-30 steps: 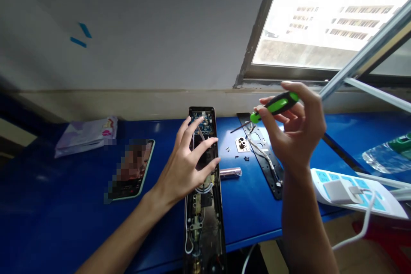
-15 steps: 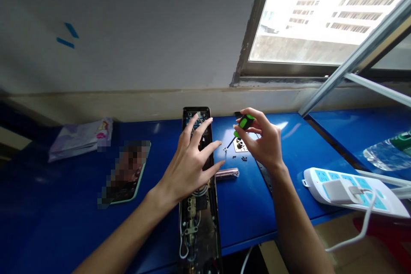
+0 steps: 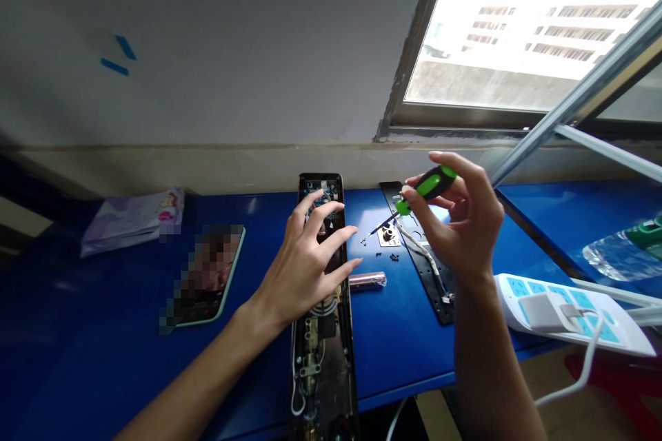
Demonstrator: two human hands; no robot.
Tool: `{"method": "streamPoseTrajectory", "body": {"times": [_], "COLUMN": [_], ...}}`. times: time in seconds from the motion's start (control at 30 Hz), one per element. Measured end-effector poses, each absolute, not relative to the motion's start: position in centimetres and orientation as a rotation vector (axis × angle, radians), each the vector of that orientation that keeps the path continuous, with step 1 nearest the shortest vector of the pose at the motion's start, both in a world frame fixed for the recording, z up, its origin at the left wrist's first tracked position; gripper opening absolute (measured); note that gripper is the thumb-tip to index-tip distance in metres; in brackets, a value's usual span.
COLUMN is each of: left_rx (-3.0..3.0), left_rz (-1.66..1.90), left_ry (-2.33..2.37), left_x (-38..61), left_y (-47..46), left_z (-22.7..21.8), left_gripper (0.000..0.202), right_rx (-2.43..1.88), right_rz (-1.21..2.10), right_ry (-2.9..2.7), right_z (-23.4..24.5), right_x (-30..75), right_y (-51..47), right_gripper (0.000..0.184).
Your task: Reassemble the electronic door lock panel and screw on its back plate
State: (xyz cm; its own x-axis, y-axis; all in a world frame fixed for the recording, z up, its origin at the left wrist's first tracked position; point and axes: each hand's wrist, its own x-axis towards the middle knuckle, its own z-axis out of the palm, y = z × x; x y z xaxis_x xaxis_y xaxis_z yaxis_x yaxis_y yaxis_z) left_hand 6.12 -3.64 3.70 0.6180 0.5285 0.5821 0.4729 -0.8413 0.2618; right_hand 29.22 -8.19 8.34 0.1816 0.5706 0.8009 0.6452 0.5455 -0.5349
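Note:
My left hand, fingers spread, rests over the upper part of a long, dark, opened electronic device. Circuit boards, wires and metal parts show inside its casing. My right hand grips a green and black screwdriver by its handle. The screwdriver's shaft slants down to the left, its tip above the table close to small silver screws. Several dark screws lie nearer to me. Beside them is a small metal plate with a round part on it, partly behind the shaft.
A black perforated panel with a white cable lies right of the device. A shiny cylinder touches the device's right side. A phone and a purple-white packet lie left. A white power strip and a water bottle are at right.
My right hand has moved right and slightly up with the screwdriver, lifting its tip off the silver screws and uncovering the black panel. My left hand has stayed over the device.

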Motion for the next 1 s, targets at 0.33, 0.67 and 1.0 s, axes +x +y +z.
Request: {"method": "streamPoseTrajectory", "body": {"times": [0.33,0.67,1.0], "left_rx": [2.605,2.219,1.821], "left_rz": [1.255,1.261,1.242], "left_ry": [0.698,0.827,0.831], "left_x": [4.9,3.6,3.6], "left_y": [-4.0,-5.0,-5.4], "left_z": [3.7,3.7,4.1], "left_gripper": [0.023,0.008,0.015], "right_rx": [-0.793,-0.769,-0.792], "right_rz": [-0.074,-0.003,0.073], "right_ry": [-1.359,-1.359,-1.263], "right_z": [11.6,11.3,11.4], "right_x": [26.2,25.1,24.5], "right_y": [-9.2,-9.4,-9.3], "right_gripper": [0.044,0.048,0.046]}}
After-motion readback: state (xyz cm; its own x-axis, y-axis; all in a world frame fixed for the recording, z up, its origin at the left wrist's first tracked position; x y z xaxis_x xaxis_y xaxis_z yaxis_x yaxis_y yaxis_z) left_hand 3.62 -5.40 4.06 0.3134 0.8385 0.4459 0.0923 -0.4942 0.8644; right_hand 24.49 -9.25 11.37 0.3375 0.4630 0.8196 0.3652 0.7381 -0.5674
